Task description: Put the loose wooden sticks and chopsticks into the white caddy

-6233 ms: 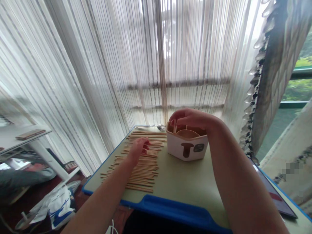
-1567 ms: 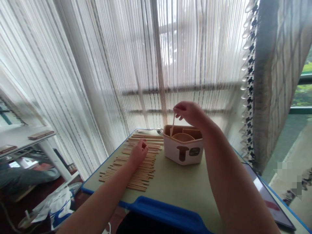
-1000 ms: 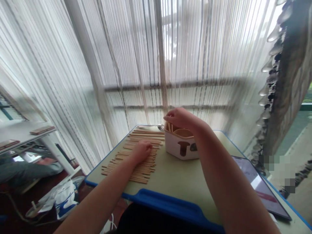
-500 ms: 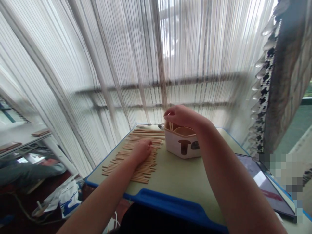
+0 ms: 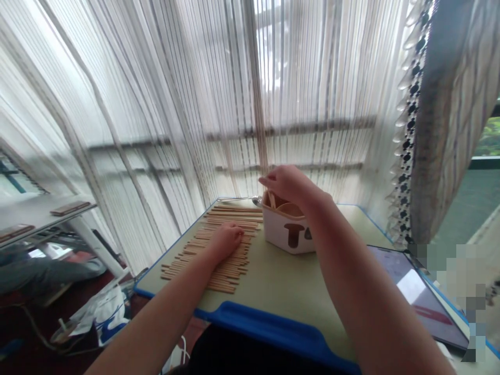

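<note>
A row of wooden chopsticks (image 5: 224, 284) lies side by side on the left half of the small table. My left hand (image 5: 227, 240) rests on them with its fingers curled in; whatever is under the fingertips is hidden. To the right stands a white, angular utensil holder (image 5: 279, 234) with a tan rim and brown shapes on its front. Over its left compartment, my right hand (image 5: 287, 181) is closed around the upper ends of chopsticks (image 5: 272, 200) that stand tilted inside. My right forearm covers the holder's right side.
A metal spoon (image 5: 255, 200) lies at the table's far edge beside the holder. On the right is a tablet (image 5: 420, 297). The table (image 5: 281, 281) has a blue raised front edge. Sheer curtains (image 5: 187, 94) hang behind it, and a plastic bag (image 5: 109, 315) sits on the floor at left.
My right hand has shifted slightly left, and the chopsticks under it now lean more. My left hand stays on the row. The view has turned a little.
</note>
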The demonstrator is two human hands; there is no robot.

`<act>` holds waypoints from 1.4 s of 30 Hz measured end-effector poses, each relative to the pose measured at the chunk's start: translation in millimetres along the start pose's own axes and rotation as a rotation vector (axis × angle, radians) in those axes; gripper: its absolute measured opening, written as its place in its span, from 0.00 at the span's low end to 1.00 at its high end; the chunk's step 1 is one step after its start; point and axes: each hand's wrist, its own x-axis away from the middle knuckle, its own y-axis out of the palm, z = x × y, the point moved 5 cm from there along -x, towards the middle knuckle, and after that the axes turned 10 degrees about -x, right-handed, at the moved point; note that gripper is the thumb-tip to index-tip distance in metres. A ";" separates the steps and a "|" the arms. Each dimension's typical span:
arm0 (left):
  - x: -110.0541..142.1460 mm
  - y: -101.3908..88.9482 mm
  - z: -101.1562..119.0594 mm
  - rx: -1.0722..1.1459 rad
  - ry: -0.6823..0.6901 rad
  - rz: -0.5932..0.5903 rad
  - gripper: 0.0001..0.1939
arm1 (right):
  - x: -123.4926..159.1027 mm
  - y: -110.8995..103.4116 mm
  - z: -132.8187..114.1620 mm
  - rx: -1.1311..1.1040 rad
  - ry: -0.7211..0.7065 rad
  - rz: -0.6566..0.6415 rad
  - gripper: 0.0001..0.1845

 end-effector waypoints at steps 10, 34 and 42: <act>4.8 -8.7 4.5 0.010 -0.023 0.022 0.06 | 6.1 -11.8 -5.9 -0.072 -0.067 0.060 0.18; 8.7 -39.0 6.1 0.212 0.056 0.509 0.14 | 2.5 -3.1 -5.5 -0.042 -0.133 0.063 0.14; 18.9 -54.6 1.8 0.213 -0.084 0.665 0.15 | 5.3 -7.4 -4.2 -0.047 -0.102 0.061 0.13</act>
